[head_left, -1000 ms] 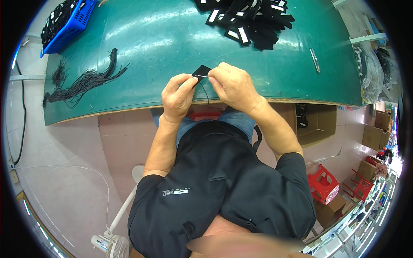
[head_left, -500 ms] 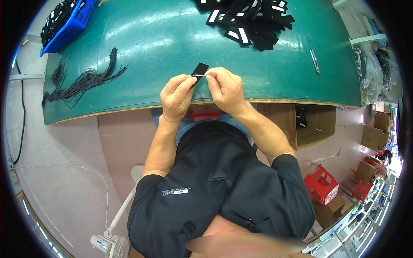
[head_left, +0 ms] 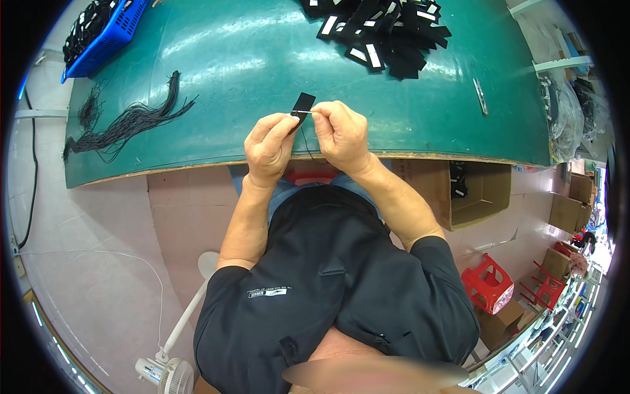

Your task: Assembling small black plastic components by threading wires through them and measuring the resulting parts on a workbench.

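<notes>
green table fills the upper view above a pale tiled floor, with cardboard boxes and red stools off its right end. near the table's front edge, left hand and right hand pinch closed on a small black tag with a thin string. black tags pile at the back edge, cords lie left, a blue basket sits at the back left corner.

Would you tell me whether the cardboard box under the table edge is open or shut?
Open: the cardboard box on the floor beside the green table has its top flaps spread and its inside shows.
</notes>
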`<action>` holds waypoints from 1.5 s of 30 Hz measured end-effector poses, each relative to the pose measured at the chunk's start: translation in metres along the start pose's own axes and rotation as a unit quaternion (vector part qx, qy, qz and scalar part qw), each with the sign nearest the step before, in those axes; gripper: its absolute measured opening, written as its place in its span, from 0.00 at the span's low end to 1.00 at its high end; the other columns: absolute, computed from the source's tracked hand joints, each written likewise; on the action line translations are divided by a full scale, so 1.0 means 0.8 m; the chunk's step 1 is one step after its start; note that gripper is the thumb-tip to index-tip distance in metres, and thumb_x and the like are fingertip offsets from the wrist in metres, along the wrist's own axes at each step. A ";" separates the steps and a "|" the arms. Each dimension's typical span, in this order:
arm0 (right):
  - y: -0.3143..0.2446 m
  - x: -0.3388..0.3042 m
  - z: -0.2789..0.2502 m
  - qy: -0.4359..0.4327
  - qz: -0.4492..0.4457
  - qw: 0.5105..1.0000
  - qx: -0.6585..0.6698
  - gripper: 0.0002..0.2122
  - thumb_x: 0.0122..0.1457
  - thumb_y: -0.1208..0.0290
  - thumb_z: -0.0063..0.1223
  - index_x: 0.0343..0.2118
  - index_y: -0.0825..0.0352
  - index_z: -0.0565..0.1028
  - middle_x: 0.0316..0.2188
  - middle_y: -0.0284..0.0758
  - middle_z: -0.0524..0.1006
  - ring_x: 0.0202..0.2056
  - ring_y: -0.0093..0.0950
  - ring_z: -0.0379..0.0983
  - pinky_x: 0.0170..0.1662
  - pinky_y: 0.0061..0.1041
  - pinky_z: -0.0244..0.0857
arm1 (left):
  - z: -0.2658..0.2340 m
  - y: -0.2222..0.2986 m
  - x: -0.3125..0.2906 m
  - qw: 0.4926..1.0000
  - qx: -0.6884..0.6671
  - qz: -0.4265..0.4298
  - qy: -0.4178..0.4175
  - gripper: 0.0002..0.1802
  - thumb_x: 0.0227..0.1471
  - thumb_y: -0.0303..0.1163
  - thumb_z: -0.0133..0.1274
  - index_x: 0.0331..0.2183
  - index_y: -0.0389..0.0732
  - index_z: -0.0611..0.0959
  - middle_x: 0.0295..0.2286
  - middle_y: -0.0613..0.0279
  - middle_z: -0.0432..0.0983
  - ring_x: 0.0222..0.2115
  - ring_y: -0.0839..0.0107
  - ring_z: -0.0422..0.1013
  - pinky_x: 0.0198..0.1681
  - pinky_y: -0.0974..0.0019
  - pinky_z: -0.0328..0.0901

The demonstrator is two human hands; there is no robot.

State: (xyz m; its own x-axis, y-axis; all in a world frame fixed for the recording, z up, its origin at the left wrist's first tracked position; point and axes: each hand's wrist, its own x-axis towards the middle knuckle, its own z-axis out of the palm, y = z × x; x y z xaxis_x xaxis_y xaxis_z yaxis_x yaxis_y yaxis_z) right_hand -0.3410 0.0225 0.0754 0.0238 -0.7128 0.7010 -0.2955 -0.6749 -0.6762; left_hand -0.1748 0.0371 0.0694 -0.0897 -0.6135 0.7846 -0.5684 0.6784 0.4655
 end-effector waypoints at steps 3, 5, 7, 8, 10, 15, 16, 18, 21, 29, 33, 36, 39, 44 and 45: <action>-0.001 0.001 -0.001 -0.005 0.001 1.000 -0.001 0.02 0.59 0.82 0.58 0.33 0.69 0.76 0.23 0.39 0.76 0.20 0.34 0.72 0.24 0.28 0.65 | -0.001 0.001 0.001 1.000 -0.003 -0.005 -0.002 0.15 0.42 0.16 0.68 0.36 0.38 0.86 0.33 0.58 0.80 0.30 0.64 0.78 0.31 0.66 0.73; 0.000 0.001 0.000 -0.006 0.012 1.000 -0.006 0.03 0.57 0.81 0.59 0.32 0.67 0.76 0.24 0.38 0.76 0.22 0.35 0.73 0.25 0.29 0.67 | -0.002 0.001 0.001 1.000 -0.004 -0.007 -0.003 0.15 0.42 0.16 0.68 0.36 0.38 0.86 0.33 0.58 0.80 0.30 0.64 0.78 0.31 0.66 0.73; 0.000 0.001 0.001 -0.007 0.017 1.000 -0.009 0.04 0.57 0.80 0.59 0.32 0.66 0.75 0.24 0.37 0.76 0.22 0.36 0.74 0.26 0.30 0.68 | -0.001 -0.003 0.000 1.000 -0.004 -0.009 0.000 0.15 0.43 0.17 0.68 0.36 0.38 0.86 0.33 0.58 0.80 0.30 0.64 0.78 0.31 0.66 0.73; 0.000 0.000 0.002 -0.006 0.021 1.000 -0.006 0.04 0.57 0.80 0.59 0.32 0.66 0.76 0.24 0.37 0.76 0.22 0.36 0.74 0.25 0.30 0.68 | -0.001 -0.003 0.000 1.000 -0.003 -0.009 0.001 0.15 0.43 0.17 0.68 0.36 0.38 0.86 0.34 0.58 0.80 0.30 0.64 0.78 0.31 0.66 0.73; 0.000 0.000 0.004 -0.005 0.029 1.000 0.000 0.03 0.57 0.80 0.60 0.31 0.66 0.76 0.24 0.37 0.77 0.22 0.37 0.74 0.25 0.30 0.68 | -0.002 -0.003 0.002 1.000 -0.002 -0.017 0.008 0.15 0.43 0.17 0.68 0.36 0.38 0.86 0.34 0.58 0.80 0.30 0.64 0.78 0.32 0.66 0.73; 0.001 -0.006 -0.019 -0.030 0.033 0.999 -0.011 0.02 0.61 0.79 0.59 0.35 0.70 0.77 0.25 0.36 0.77 0.22 0.26 0.72 0.26 0.24 0.66 | -0.007 -0.001 0.004 0.998 -0.014 -0.056 0.017 0.12 0.47 0.19 0.67 0.37 0.37 0.84 0.33 0.59 0.80 0.31 0.67 0.78 0.34 0.68 0.72; 0.000 -0.006 -0.024 -0.027 0.075 0.997 0.013 0.02 0.62 0.78 0.59 0.35 0.70 0.77 0.25 0.34 0.77 0.23 0.24 0.72 0.27 0.23 0.66 | -0.008 -0.001 0.004 0.997 -0.021 -0.068 0.016 0.12 0.49 0.19 0.67 0.37 0.37 0.84 0.33 0.59 0.80 0.32 0.68 0.78 0.35 0.68 0.72; -0.001 -0.006 -0.028 -0.021 0.159 0.985 0.060 0.03 0.64 0.77 0.58 0.36 0.70 0.78 0.26 0.30 0.78 0.25 0.19 0.72 0.28 0.21 0.66 | -0.010 -0.004 -0.004 0.986 -0.095 -0.136 0.024 0.11 0.51 0.21 0.66 0.38 0.36 0.83 0.34 0.59 0.81 0.32 0.70 0.77 0.37 0.68 0.72; 0.015 -0.004 -0.022 0.002 0.184 0.969 0.168 0.04 0.65 0.75 0.58 0.38 0.69 0.79 0.28 0.28 0.78 0.27 0.17 0.72 0.30 0.18 0.67 | -0.008 0.001 -0.003 0.931 -0.245 -0.266 0.035 0.10 0.55 0.23 0.64 0.40 0.34 0.82 0.35 0.59 0.81 0.32 0.73 0.76 0.39 0.69 0.72; 0.011 -0.005 -0.006 -0.001 0.256 0.906 0.337 0.06 0.65 0.74 0.58 0.42 0.69 0.80 0.32 0.30 0.79 0.27 0.15 0.72 0.31 0.16 0.68 | -0.006 0.020 0.003 0.848 -0.407 -0.336 0.033 0.10 0.58 0.24 0.61 0.42 0.33 0.81 0.35 0.59 0.81 0.33 0.75 0.77 0.40 0.73 0.72; 0.009 -0.005 -0.006 -0.002 0.253 0.918 0.305 0.06 0.65 0.74 0.59 0.42 0.69 0.81 0.32 0.30 0.80 0.27 0.15 0.72 0.31 0.15 0.69 | -0.006 0.018 -0.004 0.926 -0.214 -0.311 -0.012 0.10 0.59 0.24 0.61 0.42 0.32 0.82 0.34 0.62 0.81 0.32 0.76 0.77 0.38 0.73 0.71; 0.010 -0.005 -0.007 0.000 0.247 0.924 0.292 0.05 0.64 0.75 0.59 0.41 0.69 0.81 0.31 0.29 0.79 0.27 0.15 0.72 0.31 0.15 0.69 | -0.004 0.016 -0.007 0.888 -0.305 -0.346 -0.004 0.11 0.59 0.25 0.61 0.44 0.33 0.83 0.34 0.63 0.81 0.31 0.77 0.77 0.36 0.74 0.71; 0.014 -0.003 -0.010 0.004 0.253 0.922 0.294 0.05 0.64 0.76 0.60 0.40 0.69 0.81 0.28 0.28 0.78 0.26 0.15 0.72 0.28 0.15 0.67 | -0.009 0.014 -0.007 0.880 -0.304 -0.363 -0.031 0.11 0.59 0.26 0.61 0.44 0.33 0.83 0.33 0.64 0.81 0.31 0.78 0.77 0.35 0.75 0.70; 0.024 0.011 -0.045 -0.086 0.181 0.958 0.205 0.05 0.63 0.77 0.60 0.40 0.68 0.81 0.28 0.29 0.76 0.24 0.16 0.69 0.27 0.18 0.63 | -0.019 0.010 -0.004 0.866 -0.313 -0.387 -0.052 0.12 0.59 0.28 0.61 0.44 0.34 0.83 0.32 0.65 0.81 0.31 0.79 0.76 0.33 0.77 0.69; 0.025 0.015 -0.052 -0.104 0.146 0.969 0.170 0.05 0.62 0.77 0.60 0.40 0.68 0.81 0.28 0.29 0.76 0.24 0.17 0.68 0.27 0.19 0.63 | -0.020 0.010 -0.003 0.865 -0.313 -0.388 -0.051 0.12 0.59 0.28 0.61 0.44 0.34 0.83 0.32 0.65 0.81 0.31 0.79 0.76 0.33 0.77 0.69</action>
State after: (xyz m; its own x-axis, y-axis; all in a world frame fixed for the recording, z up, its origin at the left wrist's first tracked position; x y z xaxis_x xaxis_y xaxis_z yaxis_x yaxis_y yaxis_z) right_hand -0.3865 0.0084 0.0795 0.1893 -0.8820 0.4315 0.0125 -0.4373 -0.8992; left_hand -0.1657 0.0507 0.0776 0.0297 -0.9934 0.1109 0.0611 0.1126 0.9918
